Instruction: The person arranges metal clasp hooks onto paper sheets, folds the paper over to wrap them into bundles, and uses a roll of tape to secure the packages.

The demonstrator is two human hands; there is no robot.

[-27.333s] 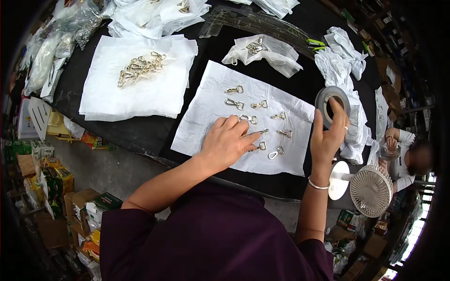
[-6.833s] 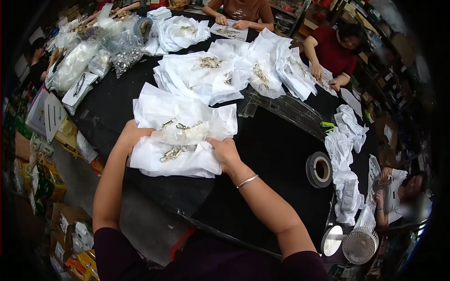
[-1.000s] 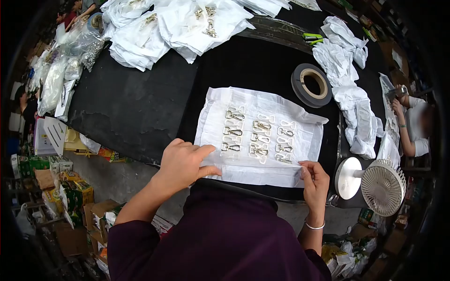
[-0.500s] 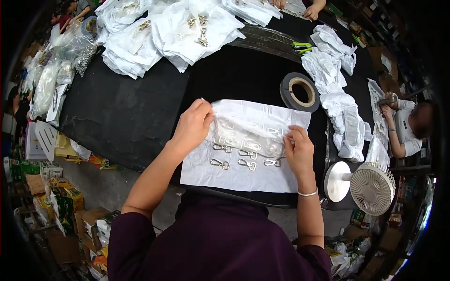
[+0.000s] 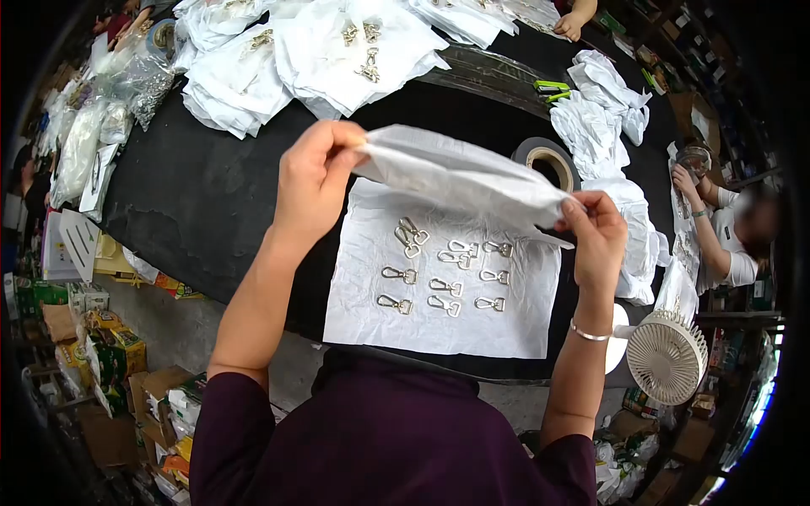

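Note:
My left hand (image 5: 321, 179) pinches the upper left end of a thin white paper sheet (image 5: 460, 173). At its right end, my right hand (image 5: 596, 228) grips the same sheet between thumb and fingers. The sheet hangs folded and slightly curved between both hands, raised above the table. Below it, a second white paper sheet (image 5: 363, 312) lies flat on the black table. Several silver snap hooks (image 5: 443, 287) rest on this lower sheet, in loose rows; two at the upper left overlap.
A roll of dark tape (image 5: 521, 153) sits behind the raised sheet, partly covered. Crumpled white paper bundles (image 5: 591, 131) line the right side, near a green stapler (image 5: 553, 87) and a white fan (image 5: 666, 358). White paper stacks (image 5: 236, 84) lie at the back. Another person (image 5: 726, 232) works at right.
Both hands have lifted the upper sheet off the snap hooks, uncovering them. My left hand moved up and left, my right hand up and right.

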